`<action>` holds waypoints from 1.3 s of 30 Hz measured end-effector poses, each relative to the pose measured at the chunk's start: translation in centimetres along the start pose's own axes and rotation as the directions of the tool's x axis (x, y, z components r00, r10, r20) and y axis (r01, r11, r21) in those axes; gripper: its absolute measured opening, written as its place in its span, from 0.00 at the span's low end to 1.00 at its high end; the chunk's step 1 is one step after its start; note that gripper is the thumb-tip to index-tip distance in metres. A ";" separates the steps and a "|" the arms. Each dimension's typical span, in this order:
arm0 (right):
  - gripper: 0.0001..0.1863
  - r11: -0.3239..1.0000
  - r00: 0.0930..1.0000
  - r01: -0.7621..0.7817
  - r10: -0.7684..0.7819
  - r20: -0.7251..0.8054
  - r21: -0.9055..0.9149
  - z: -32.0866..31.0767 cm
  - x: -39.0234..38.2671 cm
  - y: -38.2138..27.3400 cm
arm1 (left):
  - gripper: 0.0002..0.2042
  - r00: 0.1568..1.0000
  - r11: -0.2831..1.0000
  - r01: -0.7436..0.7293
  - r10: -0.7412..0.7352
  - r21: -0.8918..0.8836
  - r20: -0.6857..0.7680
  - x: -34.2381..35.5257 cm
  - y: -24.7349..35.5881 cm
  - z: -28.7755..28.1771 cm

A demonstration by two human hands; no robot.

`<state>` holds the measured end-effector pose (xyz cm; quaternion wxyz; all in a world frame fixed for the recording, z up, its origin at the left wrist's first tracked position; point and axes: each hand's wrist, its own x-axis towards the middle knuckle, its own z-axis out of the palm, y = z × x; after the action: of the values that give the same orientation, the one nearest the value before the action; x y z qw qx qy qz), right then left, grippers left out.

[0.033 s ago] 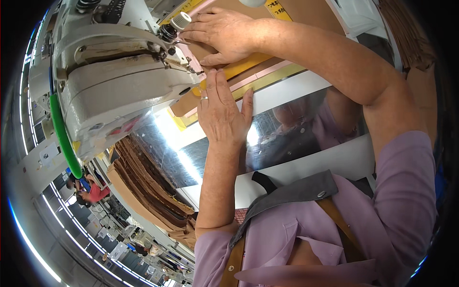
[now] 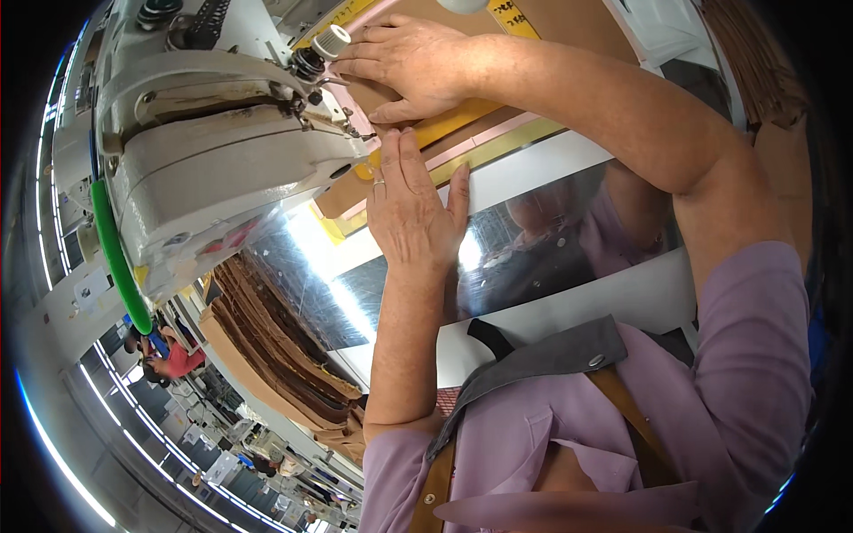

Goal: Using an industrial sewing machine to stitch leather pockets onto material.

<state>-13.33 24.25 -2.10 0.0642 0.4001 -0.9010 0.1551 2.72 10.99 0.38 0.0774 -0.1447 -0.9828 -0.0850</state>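
Note:
Beside the needle area of a white sewing machine (image 2: pixel 222 169), my left hand (image 2: pixel 413 209) lies flat, fingers extended and a ring on one finger. Its fingertips press the near edge of a layered work piece with yellow strips (image 2: pixel 458 123) and pink edging. Farther back, my right hand (image 2: pixel 413 67) is spread palm-down on the same piece, over its brown fabric (image 2: pixel 569 27). Neither hand grips anything. The machine's head hides part of the work piece on the left, and the needle tip is hard to make out.
A shiny metal plate (image 2: pixel 551 240) is set in the white table in front of me. Brown fabric pieces (image 2: pixel 267 333) are stacked at the left; another brown stack (image 2: pixel 751 67) stands at the far right. A green padded bar (image 2: pixel 120 258) hangs beside the machine. Other people work in the background.

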 end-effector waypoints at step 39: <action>0.41 0.998 0.994 -0.060 0.062 0.086 -0.021 -1.0 0.5 0.0 | 0.37 0.990 0.997 0.070 -0.067 -0.017 0.127 0.5 1.5 0.5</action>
<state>-13.69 24.19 -1.05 0.0241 0.3781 -0.9161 0.1312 2.60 12.64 0.20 0.0108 -0.1167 -0.9891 -0.0886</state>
